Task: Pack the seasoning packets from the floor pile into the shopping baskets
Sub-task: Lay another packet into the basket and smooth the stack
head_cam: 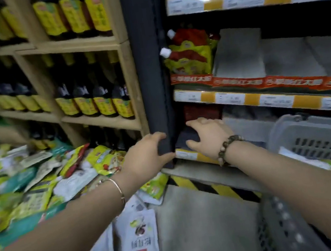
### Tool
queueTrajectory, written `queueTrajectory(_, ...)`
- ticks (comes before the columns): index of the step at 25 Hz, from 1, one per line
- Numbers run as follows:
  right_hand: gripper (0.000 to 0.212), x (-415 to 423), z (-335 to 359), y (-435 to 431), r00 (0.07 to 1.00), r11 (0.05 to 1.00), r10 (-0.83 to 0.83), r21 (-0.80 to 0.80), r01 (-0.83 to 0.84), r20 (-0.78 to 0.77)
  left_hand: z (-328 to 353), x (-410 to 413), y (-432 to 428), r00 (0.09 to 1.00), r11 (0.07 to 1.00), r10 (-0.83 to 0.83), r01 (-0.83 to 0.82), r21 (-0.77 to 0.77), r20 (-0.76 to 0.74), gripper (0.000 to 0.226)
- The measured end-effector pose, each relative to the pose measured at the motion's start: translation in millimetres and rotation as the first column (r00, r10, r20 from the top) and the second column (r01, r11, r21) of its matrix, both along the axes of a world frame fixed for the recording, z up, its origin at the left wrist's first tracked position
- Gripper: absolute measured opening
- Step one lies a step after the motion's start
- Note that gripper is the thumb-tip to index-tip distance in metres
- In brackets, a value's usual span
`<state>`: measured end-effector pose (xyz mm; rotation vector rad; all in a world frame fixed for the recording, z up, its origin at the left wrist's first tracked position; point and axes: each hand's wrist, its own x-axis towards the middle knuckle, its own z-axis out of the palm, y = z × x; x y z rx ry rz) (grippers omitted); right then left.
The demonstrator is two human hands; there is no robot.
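pile: seasoning packets (40, 182), big heap on the floor at left, green/yellow/white, against the foot of the wooden racks. Most of the stock appears unpacked.
strays: one white packet (138, 239) lies flat on the floor nearer the camera, apart from the heap.
baskets: grey basket (322, 145) at right in front of the low shelf; second grey basket (282, 226) at bottom right, only its slotted wall in view. White and green-yellow shapes show near their rims, too blurred to say whether they sit inside.
left hand: left hand (145, 156) has fingers and thumb curled round the dark shelf upright (149, 63), no packet in it.
right hand: right hand (209, 136) is on a dark pack (186, 139) on the bottom shelf (192, 155), fingers over the top, thumb by its side. Gripping or just resting: can't tell.
progress: early or mid, my read. Neither hand is at the pile or over a basket.
left to do: nearly the whole heap plus the stray.
surroundings: dark bottles (91, 93) in the wooden racks, spouted pouches (191, 57) one shelf up at right.
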<state>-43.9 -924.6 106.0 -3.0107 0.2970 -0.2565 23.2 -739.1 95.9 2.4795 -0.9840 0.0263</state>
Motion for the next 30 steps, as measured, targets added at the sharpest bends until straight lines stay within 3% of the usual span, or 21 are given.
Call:
queueTrajectory(7,0.052,60,-122,82,0.970,0.995,0.058,0.092,-0.038,-0.234,-127,10,114,0.957,0.951,0.259,-0.228,0.209,-0.134,0.065)
queueTrajectory(12,0.052,58,-232,128,0.875,0.961,0.061,0.265,0.079,-0.481,-209,-2,163,0.834,0.888,0.453,-0.393,0.237,-0.314,0.061)
queueTrajectory(16,0.060,57,-292,158,0.797,0.709,-0.020,0.553,0.437,-0.603,-247,-11,190,0.742,0.841,0.540,-0.491,0.227,-0.398,0.057)
queueTrajectory(19,0.055,57,-319,167,0.737,0.561,-0.148,0.557,0.612,-0.660,-263,-19,198,0.660,0.819,0.560,-0.534,0.212,-0.501,0.055)
queueTrajectory(22,0.048,59,-341,175,0.658,0.327,-0.277,0.575,0.750,-0.701,-274,-25,201,0.611,0.822,0.533,-0.537,0.188,-0.586,0.053)
queueTrajectory(24,0.036,60,-352,176,0.630,0.254,-0.320,0.577,0.776,-0.708,-276,-26,200,0.571,0.813,0.524,-0.557,0.170,-0.632,0.052)
queueTrajectory(28,0.008,52,-353,173,0.714,0.074,-0.332,0.737,0.672,-0.617,-271,-22,193,0.467,0.756,0.497,-0.647,0.101,-0.731,0.041)
queueTrajectory(30,0.011,47,-344,161,0.750,0.061,-0.395,0.799,0.598,-0.531,-265,-23,187,0.389,0.685,0.453,-0.727,0.035,-0.802,0.034)
